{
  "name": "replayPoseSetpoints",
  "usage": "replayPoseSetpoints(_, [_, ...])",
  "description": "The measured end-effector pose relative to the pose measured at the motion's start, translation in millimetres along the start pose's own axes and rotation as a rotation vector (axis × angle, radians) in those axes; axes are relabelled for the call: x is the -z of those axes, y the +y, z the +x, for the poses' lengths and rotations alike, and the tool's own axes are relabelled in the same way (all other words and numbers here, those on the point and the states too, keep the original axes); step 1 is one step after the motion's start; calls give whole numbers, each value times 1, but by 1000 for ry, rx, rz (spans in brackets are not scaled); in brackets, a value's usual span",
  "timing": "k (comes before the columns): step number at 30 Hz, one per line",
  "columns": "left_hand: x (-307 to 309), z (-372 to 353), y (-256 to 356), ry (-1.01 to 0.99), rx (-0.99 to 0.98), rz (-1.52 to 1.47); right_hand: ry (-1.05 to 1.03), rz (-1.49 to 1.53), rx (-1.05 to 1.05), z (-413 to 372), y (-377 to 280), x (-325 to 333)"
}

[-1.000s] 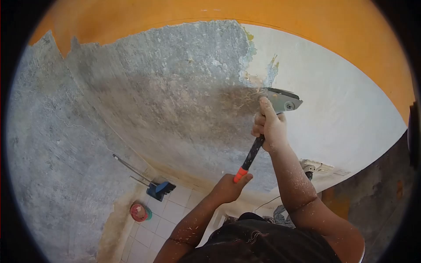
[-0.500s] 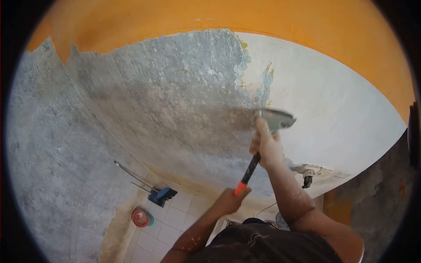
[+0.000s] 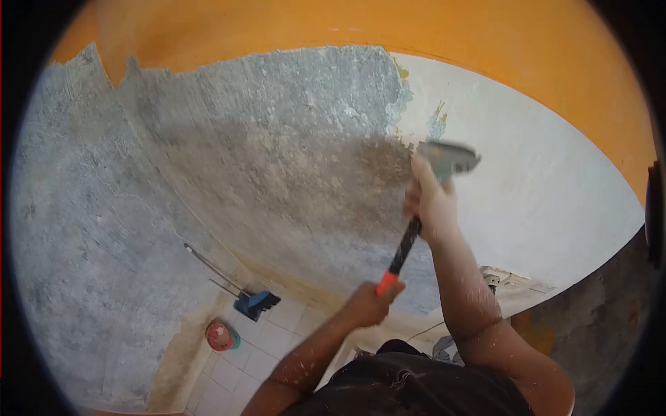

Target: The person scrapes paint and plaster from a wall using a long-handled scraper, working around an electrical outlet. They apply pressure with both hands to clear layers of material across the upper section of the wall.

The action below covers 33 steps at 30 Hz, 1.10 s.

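Observation:
A long-handled scraper (image 3: 409,239) with a wide grey-green head, blurred by motion, is held up against the wall. My right hand (image 3: 437,208) wraps round its black shaft just below the head. Lower down, the fingers of my left hand (image 3: 369,306) close round the red end of the handle. Around the head, the wall (image 3: 277,152) is rough, bare grey plaster to the left and white paint to the right. A ragged paint edge (image 3: 400,90) runs between them.
Orange paint (image 3: 347,24) covers the upper wall. A blue dustpan and brush (image 3: 257,304) stand in the corner at lower left, near a red bucket (image 3: 219,335) on the white tiled floor (image 3: 267,338). An electrical outlet box (image 3: 494,279) sits low at right, partly behind my right arm.
The scraper head and my right hand have moved up along the wall, and slightly right. My left hand has risen a little with the handle. Both keep their hold.

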<state>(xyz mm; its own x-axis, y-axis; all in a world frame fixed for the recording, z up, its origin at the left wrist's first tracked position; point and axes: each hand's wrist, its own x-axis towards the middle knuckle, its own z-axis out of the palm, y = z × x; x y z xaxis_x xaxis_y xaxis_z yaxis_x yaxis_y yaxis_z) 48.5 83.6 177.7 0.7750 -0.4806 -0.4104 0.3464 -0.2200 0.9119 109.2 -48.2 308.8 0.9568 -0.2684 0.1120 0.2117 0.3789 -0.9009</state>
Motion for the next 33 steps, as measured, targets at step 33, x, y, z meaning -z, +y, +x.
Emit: replayPoseSetpoints(33, [10, 5, -26, -46, 13, -128, -97, -57, 8, 2, 19, -4])
